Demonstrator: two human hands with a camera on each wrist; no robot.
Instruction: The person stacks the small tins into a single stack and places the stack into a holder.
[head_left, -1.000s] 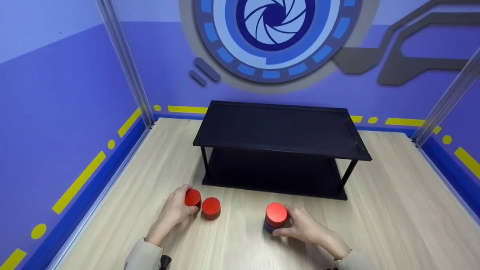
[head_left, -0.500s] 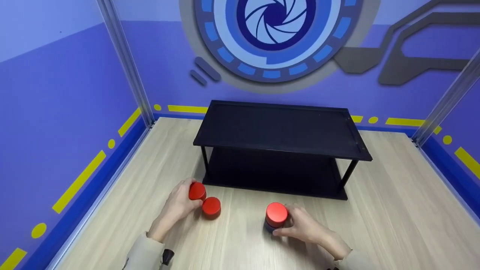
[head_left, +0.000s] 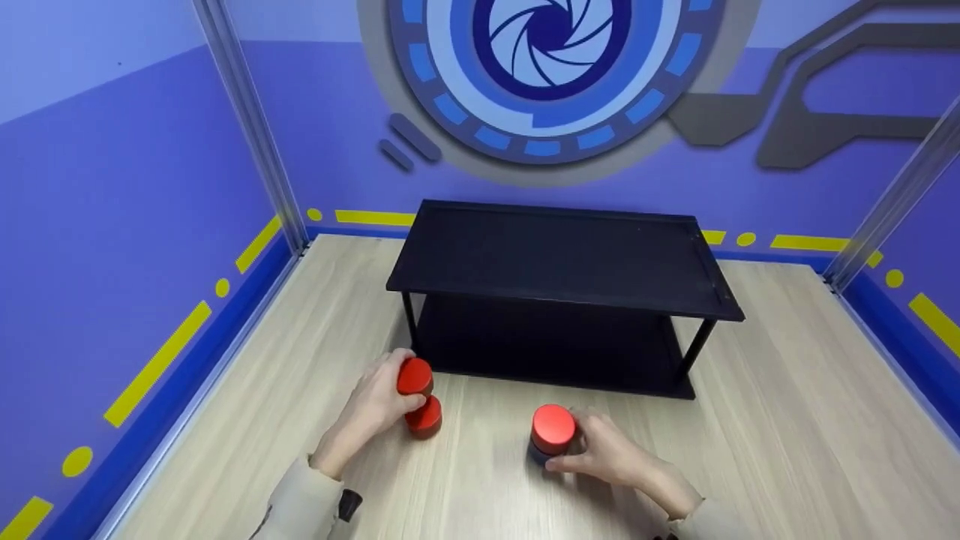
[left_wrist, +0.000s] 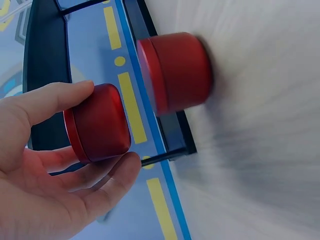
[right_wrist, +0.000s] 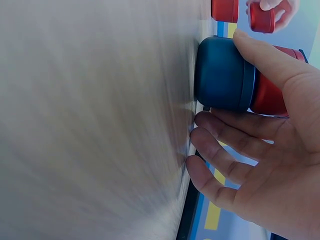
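Observation:
My left hand point(head_left: 373, 401) grips a small round red tin point(left_wrist: 99, 122) between thumb and fingers. In the right wrist view this tin is lifted off the tabletop. A second red tin point(left_wrist: 180, 72) stands on the table, slightly lower and apart from the lifted one; in the head view the lifted tin partly covers it. My right hand point(head_left: 611, 450) holds a dark blue tin point(right_wrist: 225, 73) on the table, thumb on one side and index finger on the other. On top of the blue tin sits another red tin point(head_left: 553, 427), upright and level.
A black two-tier shelf point(head_left: 562, 259) stands behind the tins, near the back wall. Its front left post is close to my left hand. Light wooden tabletop point(head_left: 480, 480) lies between my hands. Blue-violet printed panels point(head_left: 142, 225) enclose the sides and back.
My left hand has lifted its red tin and carried it rightward and away from me, close to the second red tin. The right hand and its stack have stayed still.

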